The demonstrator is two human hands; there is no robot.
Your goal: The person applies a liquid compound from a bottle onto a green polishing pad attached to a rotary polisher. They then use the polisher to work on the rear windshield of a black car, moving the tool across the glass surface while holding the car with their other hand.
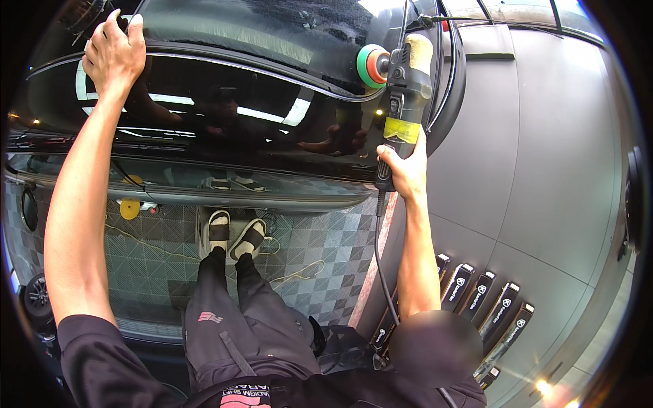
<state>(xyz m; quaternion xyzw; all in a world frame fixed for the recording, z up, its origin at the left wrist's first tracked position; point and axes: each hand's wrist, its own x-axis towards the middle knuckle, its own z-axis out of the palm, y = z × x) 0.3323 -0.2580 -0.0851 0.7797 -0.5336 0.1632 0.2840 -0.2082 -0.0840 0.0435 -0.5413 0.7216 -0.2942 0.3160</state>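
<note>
My right hand [407, 168] is wrapped round the rear grip of a black polisher [406, 95] with a band of yellow tape and a pale cover on its head. Its round foam pad [367, 66], green and orange, lies against or very near the right end of a dark, streaky car window [258, 37]; contact cannot be made out. My left hand [117, 56] rests on the black car at the window's far left, fingers spread and nothing visible in them. Below the window, a glossy black body panel [231, 122] mirrors lights and my shape.
The polisher's cord [379, 245] runs down past my right forearm. Several long dark boxes [503, 309] stand against the grey wall [544, 170] on the right. A yellow disc [129, 208] and a loose pale cord [299, 274] appear near the checkered tile floor [340, 231].
</note>
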